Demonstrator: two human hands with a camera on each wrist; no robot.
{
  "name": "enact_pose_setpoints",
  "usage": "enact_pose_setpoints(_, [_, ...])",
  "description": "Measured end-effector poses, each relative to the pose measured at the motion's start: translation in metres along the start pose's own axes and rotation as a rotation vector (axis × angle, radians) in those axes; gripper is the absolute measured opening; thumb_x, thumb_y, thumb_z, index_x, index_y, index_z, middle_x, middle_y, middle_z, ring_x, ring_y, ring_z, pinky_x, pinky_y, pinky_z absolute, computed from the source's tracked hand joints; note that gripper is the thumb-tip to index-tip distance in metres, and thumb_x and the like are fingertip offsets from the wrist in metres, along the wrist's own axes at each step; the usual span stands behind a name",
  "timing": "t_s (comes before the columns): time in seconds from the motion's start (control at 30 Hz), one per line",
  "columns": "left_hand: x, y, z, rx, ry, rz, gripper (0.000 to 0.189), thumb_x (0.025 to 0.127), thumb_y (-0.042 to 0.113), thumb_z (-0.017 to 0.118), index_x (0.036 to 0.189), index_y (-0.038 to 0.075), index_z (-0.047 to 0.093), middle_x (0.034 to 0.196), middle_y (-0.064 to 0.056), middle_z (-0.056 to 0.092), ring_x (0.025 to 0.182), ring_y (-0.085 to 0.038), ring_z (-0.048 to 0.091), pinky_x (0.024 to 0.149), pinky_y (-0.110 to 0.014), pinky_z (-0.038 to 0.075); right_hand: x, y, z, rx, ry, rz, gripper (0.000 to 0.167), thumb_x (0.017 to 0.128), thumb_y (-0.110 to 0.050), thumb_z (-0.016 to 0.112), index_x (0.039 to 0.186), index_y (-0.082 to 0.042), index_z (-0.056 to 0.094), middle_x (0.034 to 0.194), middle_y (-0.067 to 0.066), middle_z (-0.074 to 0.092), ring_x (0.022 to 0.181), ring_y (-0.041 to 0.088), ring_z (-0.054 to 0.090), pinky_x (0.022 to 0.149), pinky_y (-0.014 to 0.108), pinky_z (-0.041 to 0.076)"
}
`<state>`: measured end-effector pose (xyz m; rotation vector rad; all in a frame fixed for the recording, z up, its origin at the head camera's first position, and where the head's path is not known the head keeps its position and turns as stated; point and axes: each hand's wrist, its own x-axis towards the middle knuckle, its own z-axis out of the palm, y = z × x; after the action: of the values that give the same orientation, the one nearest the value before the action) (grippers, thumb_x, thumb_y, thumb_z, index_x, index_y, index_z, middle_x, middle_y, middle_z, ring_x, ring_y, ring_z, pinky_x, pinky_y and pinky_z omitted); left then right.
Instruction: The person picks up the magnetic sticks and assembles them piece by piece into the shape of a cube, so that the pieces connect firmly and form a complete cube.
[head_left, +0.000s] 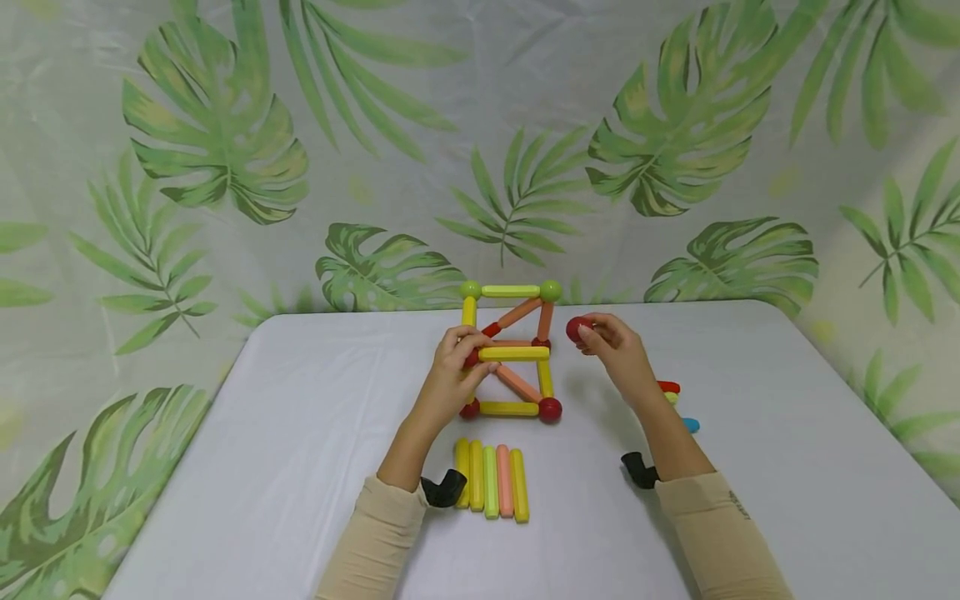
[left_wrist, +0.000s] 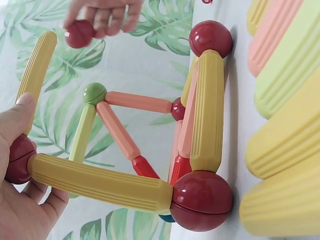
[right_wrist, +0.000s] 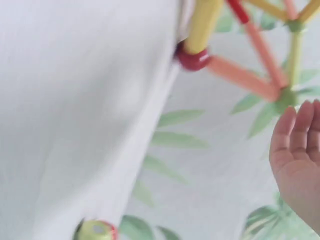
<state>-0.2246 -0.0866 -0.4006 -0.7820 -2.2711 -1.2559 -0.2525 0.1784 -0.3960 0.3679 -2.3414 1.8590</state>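
A frame of magnetic sticks and balls (head_left: pixel 510 408) stands on the table, with red balls low and green balls (head_left: pixel 551 291) at its top rear corners. My left hand (head_left: pixel 456 367) grips a red ball (left_wrist: pixel 20 159) at the frame's front left, the thumb against a yellow stick (head_left: pixel 514 354) joined to it. That stick's other end has no ball on it. Right of the frame, my right hand (head_left: pixel 618 354) pinches a loose red ball (head_left: pixel 579 328), apart from the structure. In the right wrist view the fingers (right_wrist: pixel 300 130) show, but this ball is hidden.
Several yellow, pink and pale green sticks (head_left: pixel 491 482) lie in a row in front of the frame. More pieces, red, pale green and blue (head_left: pixel 691 425), lie partly behind the right forearm. A leaf-print cloth (head_left: pixel 390 183) hangs behind the white table (head_left: pixel 285 467).
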Motion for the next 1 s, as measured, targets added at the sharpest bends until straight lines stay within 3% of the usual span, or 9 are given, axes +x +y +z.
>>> enact_pose_setpoints(0.2, [0.0, 0.0, 0.0, 0.001, -0.004, -0.001, 0.026, 0.081, 0.011, 0.067, 0.105, 0.009, 0.058, 0.115, -0.01, 0.042, 0.109, -0.024, 0.038, 0.09, -0.039, 0.038, -0.021, -0.017, 0.011, 0.083, -0.106, -0.025, 0.038, 0.091, -0.026, 0.055, 0.116, 0.001, 0.049, 0.096, 0.005, 0.06, 0.085, 0.017, 0.057, 0.079, 0.023, 0.047])
enact_pose_setpoints(0.43, [-0.001, 0.0, 0.0, 0.005, 0.0, 0.0, 0.024, 0.082, 0.011, 0.065, 0.105, 0.01, 0.058, 0.116, -0.01, 0.042, 0.11, -0.025, 0.038, 0.091, -0.042, 0.036, -0.025, -0.02, 0.015, 0.087, -0.166, -0.047, 0.034, 0.091, -0.018, 0.054, 0.118, 0.003, 0.048, 0.099, 0.012, 0.058, 0.087, 0.02, 0.056, 0.08, 0.025, 0.047])
enact_pose_setpoints(0.63, [-0.002, -0.001, 0.002, 0.005, -0.001, -0.001, 0.025, 0.081, 0.009, 0.066, 0.105, 0.01, 0.058, 0.116, -0.01, 0.042, 0.11, -0.025, 0.038, 0.091, -0.042, 0.036, -0.036, -0.027, 0.009, -0.014, -0.082, -0.038, 0.049, 0.089, -0.023, 0.058, 0.127, -0.002, 0.036, 0.114, 0.013, 0.045, 0.097, 0.022, 0.051, 0.077, 0.021, 0.047])
enact_pose_setpoints(0.77, [-0.001, -0.002, 0.003, 0.012, 0.0, -0.004, 0.026, 0.08, 0.008, 0.067, 0.104, 0.01, 0.058, 0.115, -0.009, 0.042, 0.109, -0.025, 0.038, 0.091, -0.042, 0.036, -0.059, -0.033, 0.016, -0.084, -0.036, -0.054, 0.043, 0.087, -0.022, 0.06, 0.119, -0.003, 0.037, 0.104, 0.011, 0.043, 0.095, 0.022, 0.046, 0.074, 0.019, 0.046])
enact_pose_setpoints(0.87, [-0.001, -0.002, 0.002, 0.016, 0.002, -0.002, 0.026, 0.08, 0.009, 0.068, 0.105, 0.009, 0.058, 0.115, -0.009, 0.043, 0.109, -0.025, 0.038, 0.091, -0.041, 0.037, -0.076, -0.033, 0.031, -0.153, -0.136, -0.063, 0.037, 0.086, -0.023, 0.062, 0.112, -0.005, 0.042, 0.094, 0.007, 0.047, 0.087, 0.022, 0.048, 0.069, 0.023, 0.047])
enact_pose_setpoints(1.0, [-0.001, -0.002, 0.001, 0.021, 0.004, 0.001, 0.026, 0.081, 0.012, 0.067, 0.106, 0.009, 0.058, 0.115, -0.009, 0.043, 0.109, -0.024, 0.038, 0.091, -0.04, 0.036, -0.088, -0.025, 0.052, -0.204, -0.37, -0.009, 0.042, 0.084, -0.025, 0.064, 0.115, -0.007, 0.043, 0.087, 0.004, 0.049, 0.076, 0.019, 0.052, 0.062, 0.027, 0.047])
